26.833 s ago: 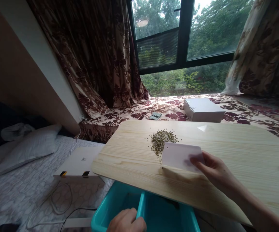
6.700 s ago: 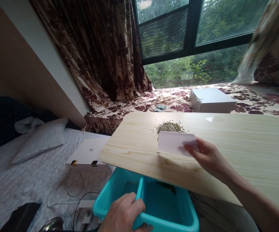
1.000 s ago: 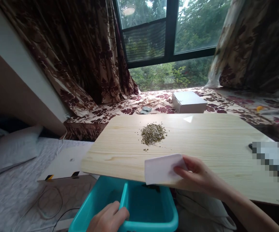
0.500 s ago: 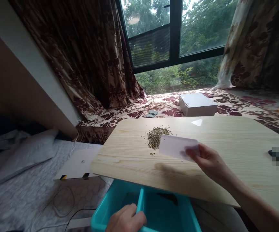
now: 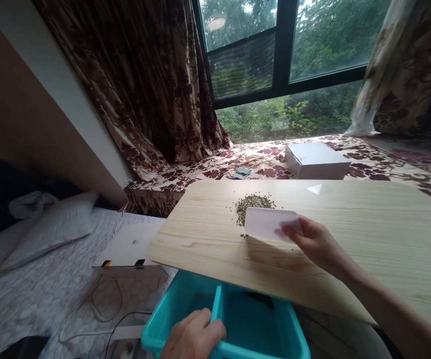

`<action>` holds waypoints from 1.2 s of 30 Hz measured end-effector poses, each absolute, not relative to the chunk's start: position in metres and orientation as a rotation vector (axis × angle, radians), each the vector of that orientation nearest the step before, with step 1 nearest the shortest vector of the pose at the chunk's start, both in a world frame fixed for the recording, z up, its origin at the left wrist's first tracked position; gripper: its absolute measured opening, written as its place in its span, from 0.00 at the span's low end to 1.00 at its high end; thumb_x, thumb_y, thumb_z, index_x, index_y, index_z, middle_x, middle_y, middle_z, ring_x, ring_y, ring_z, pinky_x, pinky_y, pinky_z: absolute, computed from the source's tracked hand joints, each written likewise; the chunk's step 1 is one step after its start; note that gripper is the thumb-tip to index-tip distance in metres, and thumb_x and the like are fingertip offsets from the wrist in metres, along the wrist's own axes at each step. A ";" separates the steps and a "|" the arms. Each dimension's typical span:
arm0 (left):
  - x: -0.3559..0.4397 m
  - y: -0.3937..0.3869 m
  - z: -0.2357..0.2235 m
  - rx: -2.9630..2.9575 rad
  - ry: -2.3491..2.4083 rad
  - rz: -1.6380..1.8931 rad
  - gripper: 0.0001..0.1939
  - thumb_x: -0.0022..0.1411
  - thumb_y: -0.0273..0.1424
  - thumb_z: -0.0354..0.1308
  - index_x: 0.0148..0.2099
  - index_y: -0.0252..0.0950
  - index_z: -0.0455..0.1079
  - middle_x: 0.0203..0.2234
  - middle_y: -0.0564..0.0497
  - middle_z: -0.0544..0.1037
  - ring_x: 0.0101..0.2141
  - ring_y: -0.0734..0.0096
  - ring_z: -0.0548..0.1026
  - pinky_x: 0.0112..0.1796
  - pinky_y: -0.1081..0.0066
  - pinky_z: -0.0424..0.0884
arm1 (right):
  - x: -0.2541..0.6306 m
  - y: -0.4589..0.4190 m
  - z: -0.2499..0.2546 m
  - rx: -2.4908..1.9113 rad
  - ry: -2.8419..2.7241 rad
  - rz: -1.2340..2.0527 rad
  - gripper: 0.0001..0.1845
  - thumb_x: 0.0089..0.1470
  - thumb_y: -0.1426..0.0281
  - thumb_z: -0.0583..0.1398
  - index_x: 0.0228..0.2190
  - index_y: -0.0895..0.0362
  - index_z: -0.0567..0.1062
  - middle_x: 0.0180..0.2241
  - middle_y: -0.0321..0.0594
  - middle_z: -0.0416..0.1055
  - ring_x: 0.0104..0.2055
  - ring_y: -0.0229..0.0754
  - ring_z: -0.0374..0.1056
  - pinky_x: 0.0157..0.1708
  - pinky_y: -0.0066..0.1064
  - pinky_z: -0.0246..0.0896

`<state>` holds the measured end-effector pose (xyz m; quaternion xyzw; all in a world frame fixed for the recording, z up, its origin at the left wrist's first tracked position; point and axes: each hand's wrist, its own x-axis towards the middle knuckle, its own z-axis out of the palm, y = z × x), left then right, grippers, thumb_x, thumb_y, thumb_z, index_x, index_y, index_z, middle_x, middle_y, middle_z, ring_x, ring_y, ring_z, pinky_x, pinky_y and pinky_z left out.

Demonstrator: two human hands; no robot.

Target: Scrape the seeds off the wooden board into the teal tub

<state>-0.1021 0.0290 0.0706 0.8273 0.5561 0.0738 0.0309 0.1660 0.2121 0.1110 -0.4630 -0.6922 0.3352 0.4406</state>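
My right hand (image 5: 314, 243) is closed on one end of a flat white plastic scraper card (image 5: 269, 223), held tilted above the wooden table top. Behind the card's left part lies a loose pile of small greenish-brown seeds or beans (image 5: 253, 200), partly hidden by it; a few grains are scattered around. Below the table's front edge, my left hand (image 5: 196, 333) grips the rim and divider of a turquoise two-compartment bin (image 5: 153, 329). Something dark (image 5: 258, 299) shows in its right compartment, too shadowed to make out.
The light wooden table (image 5: 368, 239) spans the middle and right. Behind it, a white box (image 5: 320, 160) and a small folded grey-green cloth (image 5: 241, 172) rest on the floral sill. At left, a white carton (image 5: 125, 249), cables and a pillow (image 5: 53, 229) lie on the bed.
The view has swung slightly left, shifting the scene rightward. The scraper card has moved a little left relative to the seed pile, covering more of its front. My left hand keeps its grip.
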 end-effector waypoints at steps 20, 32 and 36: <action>-0.107 0.031 0.076 2.465 1.627 0.067 0.15 0.58 0.38 0.67 0.35 0.39 0.64 0.29 0.57 0.69 0.31 0.70 0.72 0.28 0.73 0.59 | 0.174 0.211 0.101 -1.162 -1.735 0.873 0.12 0.50 0.59 0.61 0.26 0.55 0.75 0.26 0.41 0.78 0.29 0.46 0.72 0.29 0.35 0.66; -0.102 0.034 0.082 2.398 1.650 -0.022 0.15 0.55 0.37 0.69 0.36 0.37 0.67 0.29 0.54 0.71 0.32 0.66 0.74 0.29 0.72 0.62 | 0.172 0.204 0.100 -1.096 -1.741 0.952 0.14 0.50 0.57 0.62 0.29 0.55 0.77 0.29 0.42 0.79 0.32 0.47 0.73 0.31 0.35 0.67; -0.099 0.035 0.088 2.348 1.659 -0.060 0.14 0.55 0.35 0.70 0.37 0.36 0.69 0.30 0.52 0.71 0.33 0.64 0.74 0.30 0.71 0.63 | 0.173 0.197 0.102 -1.107 -1.769 0.952 0.13 0.51 0.58 0.61 0.27 0.55 0.75 0.27 0.40 0.77 0.28 0.44 0.72 0.28 0.33 0.66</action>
